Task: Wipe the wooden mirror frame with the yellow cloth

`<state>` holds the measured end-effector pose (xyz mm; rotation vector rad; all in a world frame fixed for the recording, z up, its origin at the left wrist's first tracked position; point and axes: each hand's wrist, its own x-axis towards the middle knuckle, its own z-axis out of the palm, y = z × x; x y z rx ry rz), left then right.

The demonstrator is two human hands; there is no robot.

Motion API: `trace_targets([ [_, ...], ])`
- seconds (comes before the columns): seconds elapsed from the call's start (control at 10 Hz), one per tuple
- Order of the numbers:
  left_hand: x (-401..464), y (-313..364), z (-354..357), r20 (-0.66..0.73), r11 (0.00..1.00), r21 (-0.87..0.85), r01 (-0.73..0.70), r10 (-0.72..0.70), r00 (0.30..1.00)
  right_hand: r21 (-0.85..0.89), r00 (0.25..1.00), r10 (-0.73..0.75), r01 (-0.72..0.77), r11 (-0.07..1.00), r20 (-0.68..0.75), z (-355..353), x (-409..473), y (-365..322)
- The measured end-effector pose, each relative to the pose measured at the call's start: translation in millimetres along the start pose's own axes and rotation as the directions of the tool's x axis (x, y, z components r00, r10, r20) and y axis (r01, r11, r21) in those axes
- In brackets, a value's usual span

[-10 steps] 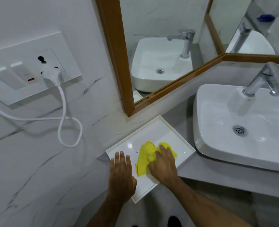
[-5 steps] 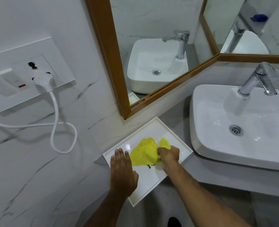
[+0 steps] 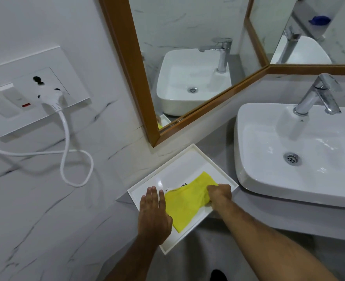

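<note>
The yellow cloth lies spread in a white tray on the grey counter. My right hand is closed on the cloth's right edge, bunching it. My left hand rests flat, fingers together, on the tray's left side, touching the cloth's left edge. The wooden mirror frame hangs on the wall above the tray; its lower rail runs up to the right to a corner where a second framed mirror meets it.
A white basin with a chrome tap sits right of the tray. On the left marble wall is a switch plate with a white plug and looping cable. A blue object shows in the mirror reflection.
My right hand has pulled the cloth's edge rightwards, stretching the bunched cloth out flatter across the tray. My left hand has stayed pressed on the tray.
</note>
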<state>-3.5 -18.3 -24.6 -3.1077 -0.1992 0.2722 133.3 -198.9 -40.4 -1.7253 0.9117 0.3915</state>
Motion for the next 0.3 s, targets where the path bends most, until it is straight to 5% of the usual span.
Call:
trace_targets([
  [0.1,-1.5,7.2,1.9,0.054,1.000,0.008,0.017,-0.018,0.998,-0.482,0.943,-0.332,0.287,0.828,-0.008,-2.4,-4.9,-2.3],
  [0.2,-0.2,9.8,-4.9,0.022,0.999,0.018,0.028,-0.028,0.999,-0.731,0.767,-0.594,0.547,0.407,0.243,-14.6,-9.8,-4.3],
  [0.3,6.1,17.0,-30.5,-0.164,0.998,-0.006,-0.055,0.053,0.985,-0.749,0.610,-0.676,0.650,0.129,0.413,-24.8,-15.7,-12.3],
])
